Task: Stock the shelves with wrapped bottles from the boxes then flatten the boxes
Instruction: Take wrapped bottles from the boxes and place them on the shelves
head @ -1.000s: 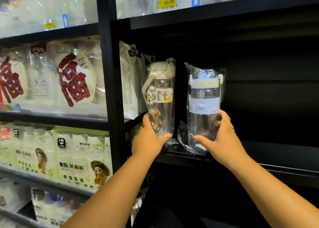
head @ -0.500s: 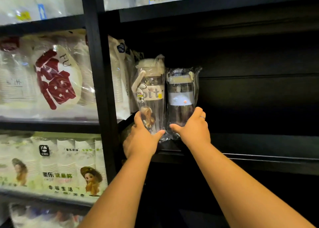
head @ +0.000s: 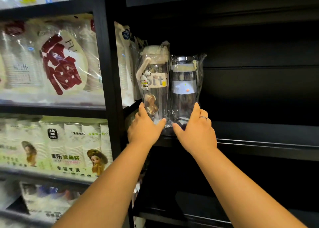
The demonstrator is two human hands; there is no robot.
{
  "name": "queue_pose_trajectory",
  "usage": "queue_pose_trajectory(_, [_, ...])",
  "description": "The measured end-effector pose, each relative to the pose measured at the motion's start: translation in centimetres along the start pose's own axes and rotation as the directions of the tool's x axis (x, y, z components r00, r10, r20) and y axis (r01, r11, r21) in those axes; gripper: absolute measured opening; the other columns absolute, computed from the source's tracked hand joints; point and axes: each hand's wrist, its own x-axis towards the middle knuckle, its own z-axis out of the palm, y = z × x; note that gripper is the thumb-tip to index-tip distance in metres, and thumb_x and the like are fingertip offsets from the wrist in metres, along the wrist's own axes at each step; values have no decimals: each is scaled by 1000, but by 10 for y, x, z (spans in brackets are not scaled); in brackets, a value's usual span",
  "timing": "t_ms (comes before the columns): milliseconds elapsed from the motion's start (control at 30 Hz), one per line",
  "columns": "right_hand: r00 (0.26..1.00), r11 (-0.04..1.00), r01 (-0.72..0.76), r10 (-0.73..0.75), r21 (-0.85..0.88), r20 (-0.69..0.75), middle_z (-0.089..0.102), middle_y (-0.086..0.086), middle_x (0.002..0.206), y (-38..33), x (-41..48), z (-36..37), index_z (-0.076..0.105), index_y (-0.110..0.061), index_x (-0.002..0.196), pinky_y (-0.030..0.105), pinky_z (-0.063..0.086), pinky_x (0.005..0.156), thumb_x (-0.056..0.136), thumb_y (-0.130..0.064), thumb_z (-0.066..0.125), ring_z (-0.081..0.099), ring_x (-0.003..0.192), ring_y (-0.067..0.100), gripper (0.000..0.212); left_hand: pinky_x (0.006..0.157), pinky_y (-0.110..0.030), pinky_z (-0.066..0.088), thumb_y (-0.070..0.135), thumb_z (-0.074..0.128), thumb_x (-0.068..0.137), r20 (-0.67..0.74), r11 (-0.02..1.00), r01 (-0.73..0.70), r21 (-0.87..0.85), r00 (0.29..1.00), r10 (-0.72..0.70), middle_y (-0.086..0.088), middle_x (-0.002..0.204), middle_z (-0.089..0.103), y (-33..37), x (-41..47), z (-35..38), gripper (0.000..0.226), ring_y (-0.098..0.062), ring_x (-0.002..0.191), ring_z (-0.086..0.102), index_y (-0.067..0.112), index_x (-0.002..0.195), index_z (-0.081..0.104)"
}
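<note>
Two plastic-wrapped clear bottles stand upright side by side at the left end of a black shelf (head: 259, 141). The left one, a beige-lidded bottle (head: 154, 82), has a rabbit sticker and a beige band. The right one, a blue-banded bottle (head: 184, 87), touches it. My left hand (head: 145, 127) grips the base of the beige-lidded bottle. My right hand (head: 195, 129), with a ring on one finger, holds the base of the blue-banded bottle. No boxes are in view.
A black upright post (head: 105, 72) divides the bays. Left of it hang packs of paper cups (head: 60, 63) and, on a lower shelf, more cup packs (head: 74, 144). White bags (head: 125, 68) lean just left of the bottles. The shelf runs dark and bare to the right.
My right hand has slid the blue-banded bottle left until it stands against the beige-lidded bottle. My left hand stayed on its bottle.
</note>
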Motion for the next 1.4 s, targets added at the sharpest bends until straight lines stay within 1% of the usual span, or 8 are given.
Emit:
queue_pose_trajectory(200, [937, 958, 267, -283, -101, -205, 39, 17, 152, 24, -96, 31, 37, -3, 148, 52, 26, 118, 88, -45, 60, 26, 146, 37, 76, 121, -43, 25, 55, 42, 98, -156, 936, -316, 157, 928, 339, -12, 160, 31, -31, -66, 3, 78, -29, 148, 26, 10, 157, 18])
queue_pose_trajectory(300, [927, 925, 354, -366, -138, -75, 32, 17, 156, 47, -154, 61, 35, -5, 150, 56, 23, 118, 88, -46, 58, 21, 148, 37, 78, 121, -49, 24, 51, 42, 95, -153, 876, -424, 230, 873, 463, -11, 159, 33, -71, -123, 19, 73, -30, 149, 27, 11, 154, 29])
queue_pose_trajectory(467, [913, 922, 372, -341, -108, 225, 31, 15, 157, 80, -241, 115, 31, -8, 152, 58, 23, 117, 88, -49, 58, 23, 147, 38, 81, 119, -53, 26, 41, 54, 94, 63, 847, -481, 225, 875, 480, -14, 156, 38, -160, -234, 67, 69, -32, 147, 31, 6, 150, 37])
queue_pose_trajectory(600, [860, 933, 339, -253, -125, 443, 41, 14, 151, 108, -305, 166, 38, -11, 148, 59, 33, 111, 80, -50, 68, 36, 140, 39, 84, 115, -53, 32, 42, 51, 90, 285, 902, -371, 220, 909, 304, -18, 149, 46, -223, -322, 109, 67, -36, 141, 40, 7, 146, 38])
queue_pose_trajectory(800, [687, 964, 235, -75, -123, 723, 54, 19, 134, 158, -417, 249, 45, -9, 141, 54, 47, 93, 70, -51, 67, 55, 116, 41, 85, 114, -51, 36, 47, 49, 92, 497, 966, -115, 232, 867, -16, -18, 150, 46, -302, -452, 160, 68, -35, 140, 41, 8, 147, 39])
queue_pose_trajectory(967, [454, 967, 193, 62, -166, 889, 28, 13, 158, 196, -493, 324, 25, -14, 154, 50, 28, 114, 86, -46, 63, 31, 141, 34, 84, 106, -55, 44, 50, 46, 86, 599, 949, 55, 309, 764, -239, -22, 145, 50, -368, -539, 213, 72, -41, 132, 49, 6, 143, 43])
queue_pose_trajectory(1067, [363, 971, 177, 85, -158, 928, 24, 14, 159, 218, -536, 374, 16, -15, 156, 50, 28, 115, 86, -47, 63, 27, 143, 35, 90, 108, -53, 43, 56, 39, 85, 638, 918, 150, 368, 678, -366, -21, 148, 47, -410, -573, 259, 78, -40, 136, 45, 8, 147, 41])
queue_pose_trajectory(1400, [310, 969, 107, 180, -223, 933, 17, 12, 161, 315, -659, 487, 11, -19, 155, 47, 28, 113, 86, -51, 66, 23, 145, 35, 95, 115, -49, 33, 52, 63, 87, 701, 819, 383, 426, 433, -567, -10, 156, 31, -484, -673, 450, 88, -31, 143, 29, 20, 155, 18])
